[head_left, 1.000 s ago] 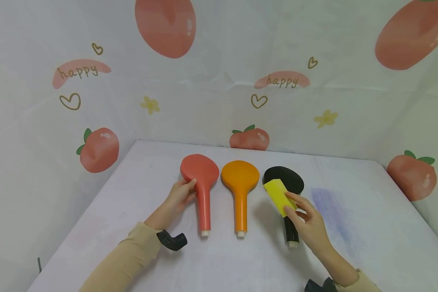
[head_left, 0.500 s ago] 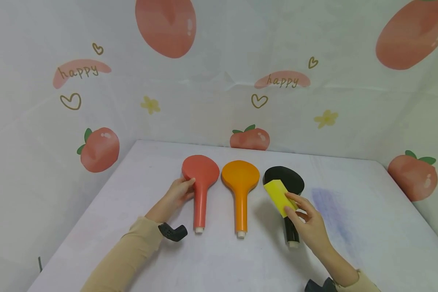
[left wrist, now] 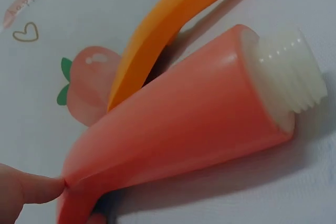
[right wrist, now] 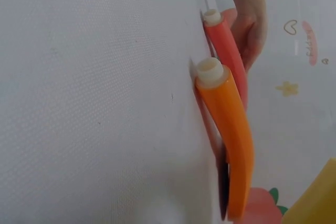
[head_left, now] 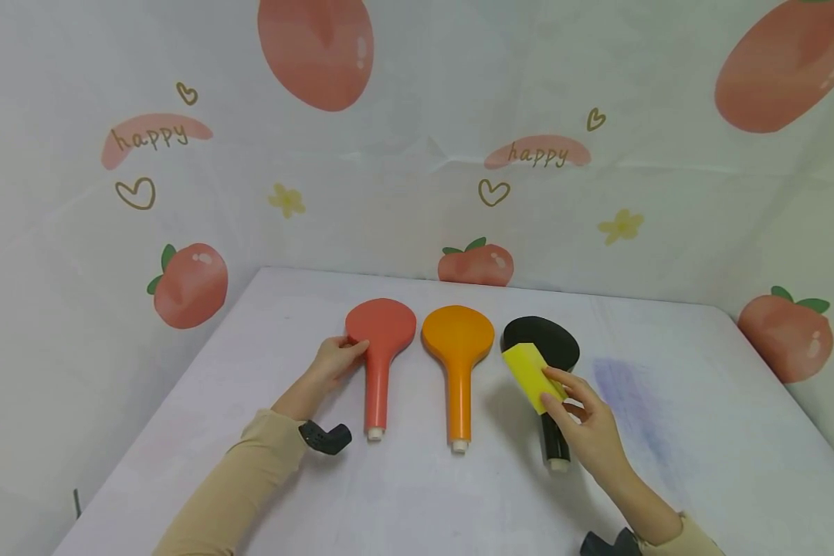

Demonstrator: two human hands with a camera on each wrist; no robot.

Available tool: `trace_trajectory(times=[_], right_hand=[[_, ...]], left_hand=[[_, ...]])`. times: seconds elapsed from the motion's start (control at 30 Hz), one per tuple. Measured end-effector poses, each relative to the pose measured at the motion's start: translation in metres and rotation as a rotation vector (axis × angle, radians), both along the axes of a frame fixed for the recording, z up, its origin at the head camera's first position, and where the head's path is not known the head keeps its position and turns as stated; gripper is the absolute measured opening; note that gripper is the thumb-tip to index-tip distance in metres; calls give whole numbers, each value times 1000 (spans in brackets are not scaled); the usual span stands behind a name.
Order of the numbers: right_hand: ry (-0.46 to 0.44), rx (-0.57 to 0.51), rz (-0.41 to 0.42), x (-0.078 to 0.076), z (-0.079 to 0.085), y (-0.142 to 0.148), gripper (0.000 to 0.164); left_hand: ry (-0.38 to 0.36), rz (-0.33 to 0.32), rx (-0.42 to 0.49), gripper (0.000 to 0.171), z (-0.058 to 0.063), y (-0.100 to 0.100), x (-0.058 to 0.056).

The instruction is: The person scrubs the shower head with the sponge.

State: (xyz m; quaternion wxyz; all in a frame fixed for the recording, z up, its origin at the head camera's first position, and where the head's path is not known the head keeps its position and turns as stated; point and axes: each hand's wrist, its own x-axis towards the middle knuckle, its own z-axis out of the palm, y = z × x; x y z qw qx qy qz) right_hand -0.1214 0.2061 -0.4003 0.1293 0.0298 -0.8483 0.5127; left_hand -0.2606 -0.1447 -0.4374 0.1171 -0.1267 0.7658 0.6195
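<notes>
My left hand (head_left: pixel 333 361) pinches the red handheld shower head (head_left: pixel 381 320) at its neck, thumb on top. The white threaded end of its handle (left wrist: pixel 291 69) faces the near side in the left wrist view. Beside it, to the right, lies an orange shower head (head_left: pixel 458 333), and further right a black shower head (head_left: pixel 542 340). Over the black one, my right hand (head_left: pixel 591 425) holds a yellow rectangular block (head_left: pixel 530 374) between thumb and fingers. The block covers part of the black shower head's neck. All handles point toward me.
The shower heads lie in a row on a white table (head_left: pixel 417 502). A bluish-purple smudge (head_left: pixel 628 401) marks the tabletop at the right. Behind stands a white backdrop (head_left: pixel 389 193) printed with fruit, hearts and flowers.
My left hand has turned the red shower head slightly, its handle end swinging left and a little away from me. My right hand and the yellow block have stayed in place.
</notes>
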Motion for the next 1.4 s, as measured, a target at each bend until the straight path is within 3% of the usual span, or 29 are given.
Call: trace_trajectory(times=[0.1, 0.27, 0.37, 0.47, 0.57, 0.7, 0.83, 0.97, 1.13, 1.4], right_hand=[[8, 1, 5, -1, -1, 0, 35], [20, 14, 7, -1, -3, 1, 35], [17, 15, 6, -1, -3, 1, 35], [6, 18, 5, -1, -3, 1, 35], [-4, 20, 3, -2, -3, 1, 35], [-20, 26, -2, -2, -2, 0, 35], [-32, 31, -4, -2, -3, 0, 35], [-36, 27, -6, -1, -3, -1, 35], [-30, 19, 2, 0, -4, -1, 35], [-43, 28, -2, 1, -5, -1, 34]], left_hand=[[43, 10, -109, 59, 6, 1, 3], [181, 22, -169, 57, 25, 11, 14], [246, -12, -164, 50, 35, 23, 23], [250, -79, -151, 44, 40, 38, 31], [197, -173, -109, 41, 38, 52, 36], [71, -305, -48, 39, 29, 69, 43], [-12, -384, -16, 43, 26, 83, 55], [-65, -387, 67, 50, 24, 94, 62], [-146, -378, 164, 55, 10, 104, 55], [-172, -392, 164, 53, -7, 112, 48]])
